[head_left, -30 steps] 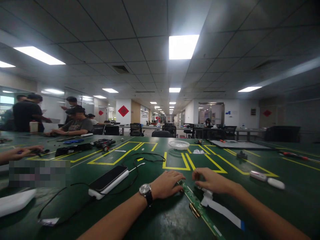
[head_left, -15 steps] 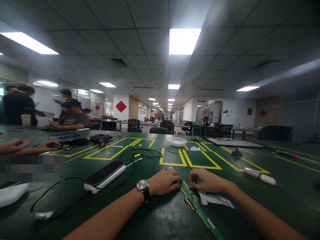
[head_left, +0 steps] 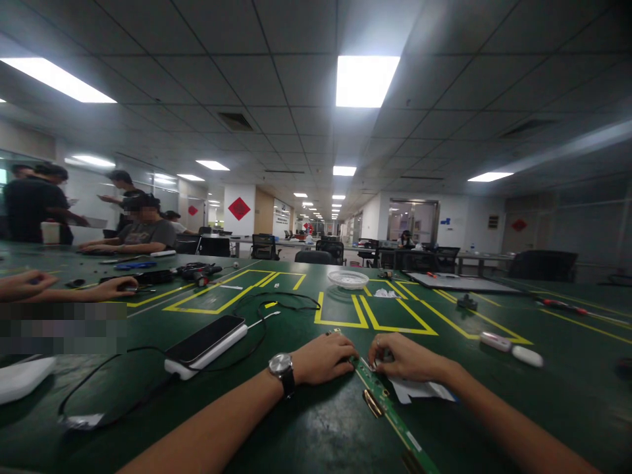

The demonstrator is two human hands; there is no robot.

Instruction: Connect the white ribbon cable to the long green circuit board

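A long, narrow green circuit board (head_left: 390,411) lies on the green table, running from between my hands toward the lower right. Gold-coloured metal parts stick out along its near edge. My left hand (head_left: 323,359), with a watch (head_left: 281,365) on the wrist, is closed over the board's far end, fingertips pressing on it. Fingers pinched, my right hand (head_left: 407,357) is at the board's right edge near that end; whatever is between its fingertips is too small to make out. Partly under the right hand lies a white sheet (head_left: 419,390).
Left of my hands, a phone (head_left: 210,339) rests on a white block beside a black cable (head_left: 254,352). A white basket (head_left: 348,280) stands farther back. At right are a white-and-pink object (head_left: 495,340) and a screwdriver (head_left: 563,305). A co-worker's hands (head_left: 116,288) are at far left.
My right hand has shifted slightly left, closer against the board. My left hand stays on the board's far end. At far left, the co-worker's hand has moved right.
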